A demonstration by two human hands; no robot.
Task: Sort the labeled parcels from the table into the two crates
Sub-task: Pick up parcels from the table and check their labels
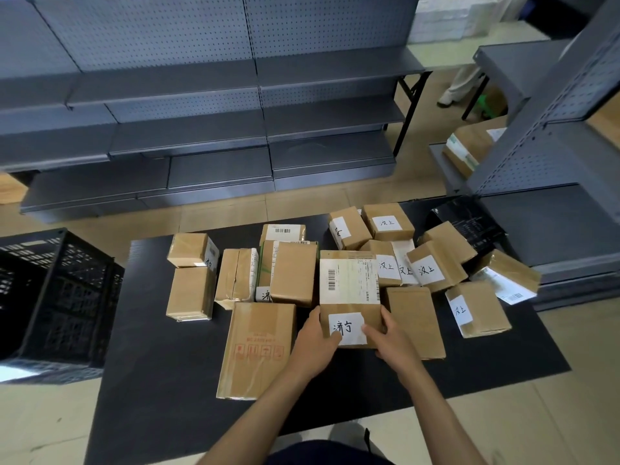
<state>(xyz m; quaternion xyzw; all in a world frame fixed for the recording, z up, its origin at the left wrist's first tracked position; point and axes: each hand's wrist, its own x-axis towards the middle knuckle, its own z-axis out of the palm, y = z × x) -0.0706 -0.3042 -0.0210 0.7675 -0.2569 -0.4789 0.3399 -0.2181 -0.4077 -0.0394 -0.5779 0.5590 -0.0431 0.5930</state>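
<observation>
Now I see both hands grasping one parcel point(349, 297) mid-table point(161, 380), left hand point(315, 344) on its left edge, right hand point(391, 337) on its right, black crate point(57, 297) far left.

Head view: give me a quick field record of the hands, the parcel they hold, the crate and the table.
left hand: grips the near left edge of the held parcel, thumb on its white label
right hand: grips the near right edge, thumb on the label
held parcel: brown box, handwritten label, barcode sticker on top
crate: black, left of table; only one in view
table: black, many brown parcels on it
</observation>
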